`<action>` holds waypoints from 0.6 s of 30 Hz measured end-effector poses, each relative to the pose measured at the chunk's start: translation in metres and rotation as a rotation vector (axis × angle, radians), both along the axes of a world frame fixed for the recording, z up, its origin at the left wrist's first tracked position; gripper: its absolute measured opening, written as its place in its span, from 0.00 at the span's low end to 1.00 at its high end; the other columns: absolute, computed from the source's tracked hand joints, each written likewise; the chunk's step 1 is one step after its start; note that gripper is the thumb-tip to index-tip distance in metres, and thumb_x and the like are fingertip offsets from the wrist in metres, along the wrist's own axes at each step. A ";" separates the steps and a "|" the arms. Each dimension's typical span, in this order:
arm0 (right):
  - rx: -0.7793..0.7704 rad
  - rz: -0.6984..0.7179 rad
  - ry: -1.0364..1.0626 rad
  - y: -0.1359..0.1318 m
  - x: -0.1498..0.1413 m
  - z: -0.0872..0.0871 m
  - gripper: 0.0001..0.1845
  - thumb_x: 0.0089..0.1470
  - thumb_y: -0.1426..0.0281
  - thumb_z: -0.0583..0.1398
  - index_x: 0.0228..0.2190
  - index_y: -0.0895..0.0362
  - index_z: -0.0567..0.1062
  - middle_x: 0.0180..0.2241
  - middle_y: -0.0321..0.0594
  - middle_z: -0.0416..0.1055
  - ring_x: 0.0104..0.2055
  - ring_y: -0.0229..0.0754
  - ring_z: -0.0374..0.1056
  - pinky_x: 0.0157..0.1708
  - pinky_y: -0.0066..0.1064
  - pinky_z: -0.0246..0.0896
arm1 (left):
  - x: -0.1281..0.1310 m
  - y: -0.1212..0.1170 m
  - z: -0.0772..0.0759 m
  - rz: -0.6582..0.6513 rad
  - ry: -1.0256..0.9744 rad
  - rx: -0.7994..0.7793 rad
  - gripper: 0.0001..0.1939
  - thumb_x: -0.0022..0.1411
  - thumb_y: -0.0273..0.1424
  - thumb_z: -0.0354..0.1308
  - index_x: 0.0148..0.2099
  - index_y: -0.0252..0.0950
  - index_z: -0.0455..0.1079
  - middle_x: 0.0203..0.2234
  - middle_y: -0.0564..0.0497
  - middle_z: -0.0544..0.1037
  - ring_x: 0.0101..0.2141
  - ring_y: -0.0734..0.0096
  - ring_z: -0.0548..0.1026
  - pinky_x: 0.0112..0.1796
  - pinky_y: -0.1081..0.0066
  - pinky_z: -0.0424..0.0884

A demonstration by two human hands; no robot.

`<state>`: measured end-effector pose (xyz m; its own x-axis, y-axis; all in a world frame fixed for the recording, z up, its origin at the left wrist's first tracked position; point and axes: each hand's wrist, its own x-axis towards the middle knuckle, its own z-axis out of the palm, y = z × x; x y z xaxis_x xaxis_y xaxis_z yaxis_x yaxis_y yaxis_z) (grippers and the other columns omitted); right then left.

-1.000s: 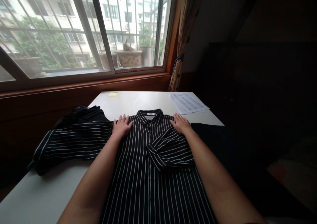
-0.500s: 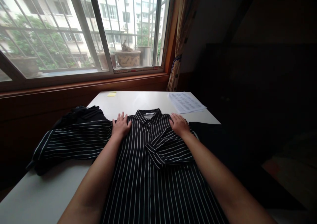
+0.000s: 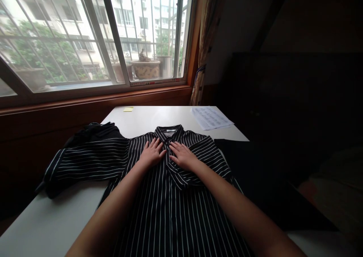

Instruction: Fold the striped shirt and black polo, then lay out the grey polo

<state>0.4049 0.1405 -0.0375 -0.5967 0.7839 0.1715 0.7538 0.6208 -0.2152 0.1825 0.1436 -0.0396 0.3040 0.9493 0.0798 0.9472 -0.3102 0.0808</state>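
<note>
A black shirt point(image 3: 170, 211) with white stripes lies front side up on the white table point(image 3: 70, 211), its collar point(image 3: 169, 133) toward the window. My left hand point(image 3: 151, 153) rests flat on the chest just left of the button line, fingers spread. Just below the collar on the other side, my right hand point(image 3: 183, 155) lies open with its fingers stretched over the cloth. The right-hand sleeve point(image 3: 210, 154) is folded inward across the front, partly under my right wrist. Out to the left stretches the other sleeve point(image 3: 90, 156).
Dark folded cloth point(image 3: 93, 132) lies at the table's left edge, partly under the sleeve. Printed sheets point(image 3: 211, 117) and a yellow sticky note point(image 3: 128, 109) are near the far edge. More dark material point(image 3: 241, 158) lies right of the shirt. A barred window point(image 3: 93, 41) is behind.
Both hands have slid inward from the shoulders to the middle of the chest below the collar. The folded sleeve's upper part is now uncovered.
</note>
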 end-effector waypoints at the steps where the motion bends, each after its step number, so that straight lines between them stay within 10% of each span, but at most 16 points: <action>1: -0.011 0.000 0.002 0.000 0.000 -0.001 0.34 0.68 0.51 0.49 0.68 0.53 0.58 0.71 0.42 0.49 0.73 0.49 0.42 0.70 0.49 0.38 | 0.000 0.001 0.001 0.000 0.003 0.001 0.31 0.72 0.50 0.41 0.73 0.49 0.51 0.70 0.51 0.57 0.71 0.56 0.46 0.67 0.47 0.40; 10: 0.079 -0.042 0.252 -0.006 0.008 0.003 0.25 0.70 0.60 0.48 0.60 0.56 0.71 0.61 0.44 0.68 0.65 0.45 0.60 0.66 0.42 0.52 | -0.018 -0.025 0.007 0.008 -0.059 0.040 0.29 0.73 0.44 0.40 0.72 0.43 0.53 0.71 0.48 0.53 0.71 0.59 0.48 0.68 0.51 0.43; 18: 0.158 -0.112 0.351 -0.007 0.011 0.006 0.22 0.69 0.64 0.47 0.51 0.55 0.77 0.50 0.45 0.76 0.55 0.48 0.67 0.60 0.43 0.60 | -0.126 -0.125 0.040 0.043 -0.492 0.116 0.23 0.69 0.46 0.47 0.60 0.46 0.69 0.58 0.51 0.74 0.56 0.60 0.73 0.58 0.60 0.69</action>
<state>0.4162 0.1330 -0.0318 -0.3927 0.7882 0.4739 0.7162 0.5853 -0.3800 0.0564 0.0188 0.0005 0.1648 0.9366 0.3092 0.8178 -0.3050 0.4881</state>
